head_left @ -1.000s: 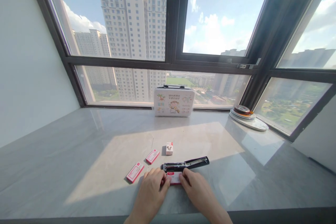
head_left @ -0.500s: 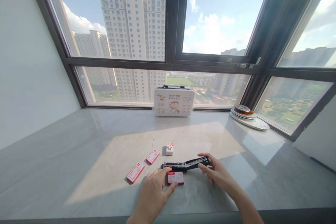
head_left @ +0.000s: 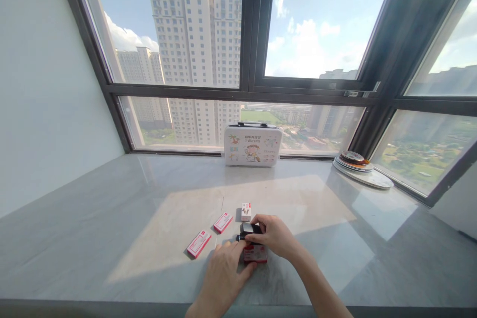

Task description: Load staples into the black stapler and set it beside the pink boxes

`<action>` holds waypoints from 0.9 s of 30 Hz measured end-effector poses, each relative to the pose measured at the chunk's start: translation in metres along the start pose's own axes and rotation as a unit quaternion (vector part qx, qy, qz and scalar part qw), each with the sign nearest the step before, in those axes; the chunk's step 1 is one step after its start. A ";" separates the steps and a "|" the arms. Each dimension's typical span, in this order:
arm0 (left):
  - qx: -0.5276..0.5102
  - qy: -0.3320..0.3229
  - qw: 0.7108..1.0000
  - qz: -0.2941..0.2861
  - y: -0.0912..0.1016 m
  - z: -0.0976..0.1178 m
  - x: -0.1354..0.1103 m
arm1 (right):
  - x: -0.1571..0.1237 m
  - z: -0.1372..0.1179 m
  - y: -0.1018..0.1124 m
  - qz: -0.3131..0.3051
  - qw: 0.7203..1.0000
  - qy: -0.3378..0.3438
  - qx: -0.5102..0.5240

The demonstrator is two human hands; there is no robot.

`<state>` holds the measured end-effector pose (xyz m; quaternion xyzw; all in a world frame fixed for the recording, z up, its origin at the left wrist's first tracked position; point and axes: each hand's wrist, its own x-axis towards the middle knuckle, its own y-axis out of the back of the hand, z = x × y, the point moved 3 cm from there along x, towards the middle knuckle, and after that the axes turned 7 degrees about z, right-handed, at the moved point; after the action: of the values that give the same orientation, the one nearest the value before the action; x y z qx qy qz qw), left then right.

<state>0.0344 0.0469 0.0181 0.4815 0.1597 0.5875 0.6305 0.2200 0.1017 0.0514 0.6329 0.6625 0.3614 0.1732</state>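
A black stapler (head_left: 250, 229) lies on the sill, its top arm folded down over the base. My right hand (head_left: 274, 234) is closed around its upper part, thumb in front and fingers behind. At the stapler's left end, my left hand (head_left: 225, 266) rests its index fingertip against the base. Its thumb reaches the lower left corner of a red and white staple box (head_left: 256, 254) just in front of the stapler. Behind the stapler stands a small white and red box (head_left: 246, 211). Two flat red and white boxes, one nearer (head_left: 198, 244) and one farther (head_left: 222, 222), lie to the left.
A white carry case (head_left: 253, 146) with cartoon prints stands against the window. Stacked plates (head_left: 359, 169) sit in the right back corner. The marble sill (head_left: 145, 238) runs up to the dark window frame (head_left: 186, 92), and a white wall (head_left: 55, 109) bounds the left.
The stapler's top arm, spread out to the right before, is now folded over the base. My right hand has swung left with it. My left hand stays by the stapler. The view has shifted slightly.
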 end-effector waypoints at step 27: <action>0.183 0.057 0.974 0.122 0.065 -0.069 -0.015 | -0.004 0.014 0.005 0.051 0.992 -0.054 -0.097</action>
<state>-0.0600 0.0522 0.0307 0.5704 0.2406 0.6472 0.4448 0.2338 0.1015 0.0447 0.6647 0.5807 0.3976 0.2509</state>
